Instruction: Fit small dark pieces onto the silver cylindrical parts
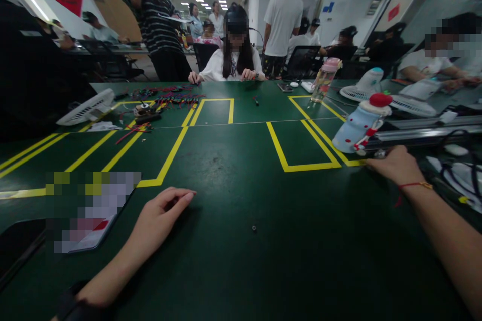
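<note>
Head view: left hand point(160, 218) flat on green table point(241, 261), fingers loosely curled, holding nothing. Right hand point(395, 164) reaches by blue bottle point(357, 128) (strawberry cap), grip unclear. Small screw point(253, 228) lies between hands, untouched; work barely begun.

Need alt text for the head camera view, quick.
Two bare hands rest on a green table marked with yellow tape: the left hand lies flat, the right hand reaches toward a blue bottle with a red cap.
</note>
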Available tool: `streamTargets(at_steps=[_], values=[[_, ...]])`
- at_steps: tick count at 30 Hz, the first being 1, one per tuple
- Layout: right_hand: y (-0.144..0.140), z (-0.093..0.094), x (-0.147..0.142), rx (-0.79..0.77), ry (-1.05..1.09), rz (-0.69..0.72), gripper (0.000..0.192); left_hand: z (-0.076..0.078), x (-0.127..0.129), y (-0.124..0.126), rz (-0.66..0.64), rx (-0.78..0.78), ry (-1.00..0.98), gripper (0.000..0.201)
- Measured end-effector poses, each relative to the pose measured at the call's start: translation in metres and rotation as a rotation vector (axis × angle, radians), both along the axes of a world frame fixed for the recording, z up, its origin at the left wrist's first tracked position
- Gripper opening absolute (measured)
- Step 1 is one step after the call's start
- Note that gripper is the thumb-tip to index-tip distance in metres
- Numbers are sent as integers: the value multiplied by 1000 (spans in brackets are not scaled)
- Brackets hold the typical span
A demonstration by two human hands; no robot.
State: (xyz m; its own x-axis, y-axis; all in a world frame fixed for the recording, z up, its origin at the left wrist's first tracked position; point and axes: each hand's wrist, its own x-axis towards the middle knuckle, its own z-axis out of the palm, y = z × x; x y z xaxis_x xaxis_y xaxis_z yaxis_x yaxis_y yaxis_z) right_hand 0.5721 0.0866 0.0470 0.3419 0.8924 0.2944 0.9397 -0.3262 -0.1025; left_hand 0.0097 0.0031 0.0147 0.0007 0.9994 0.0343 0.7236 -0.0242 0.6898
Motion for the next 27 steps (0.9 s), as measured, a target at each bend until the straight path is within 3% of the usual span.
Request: streamTargets(at_steps=[3, 5, 6, 8, 10, 11, 13, 15, 18, 20, 22, 25, 27], values=[[-3, 1, -19, 38, -15, -173, 69, -4, 2, 1, -9, 9, -4, 34], [-9, 0, -56, 69, -39, -140, 76, -4, 7, 1, -26, 15, -3, 33], [-15, -3, -80, 71, -38, -49, 75, -4, 8, 0, -32, 19, -1, 32], [-34, -11, -136, 35, 1, 262, 66, -4, 10, 0, -36, 25, 5, 33], [-59, -22, -190, -32, 140, 896, 63, -5, 10, -1, -32, 29, 12, 34], [-71, -27, -212, -75, 160, 1139, 61, -5, 9, -1, -29, 30, 15, 34], [-93, -37, -242, -105, 165, 1401, 47, -5, 9, -2, -24, 31, 22, 34], [-104, -42, -251, -108, 145, 1468, 36, -6, 9, -2, -26, 29, 26, 33], [-97, -41, -234, -83, 171, 1460, 33, -5, 10, -3, -30, 27, 29, 33], [-79, -35, -211, -26, 227, 1365, 35, -4, 10, -3, -32, 26, 31, 33], [-56, -25, -183, 56, 239, 1123, 35, -4, 10, -3, -35, 27, 33, 34], [-26, -1, -134, 129, 143, 636, 28, -3, 11, -3, -39, 26, 35, 34], [-13, 15, -100, 127, 90, 423, 26, -3, 11, -3, -42, 25, 35, 34]])
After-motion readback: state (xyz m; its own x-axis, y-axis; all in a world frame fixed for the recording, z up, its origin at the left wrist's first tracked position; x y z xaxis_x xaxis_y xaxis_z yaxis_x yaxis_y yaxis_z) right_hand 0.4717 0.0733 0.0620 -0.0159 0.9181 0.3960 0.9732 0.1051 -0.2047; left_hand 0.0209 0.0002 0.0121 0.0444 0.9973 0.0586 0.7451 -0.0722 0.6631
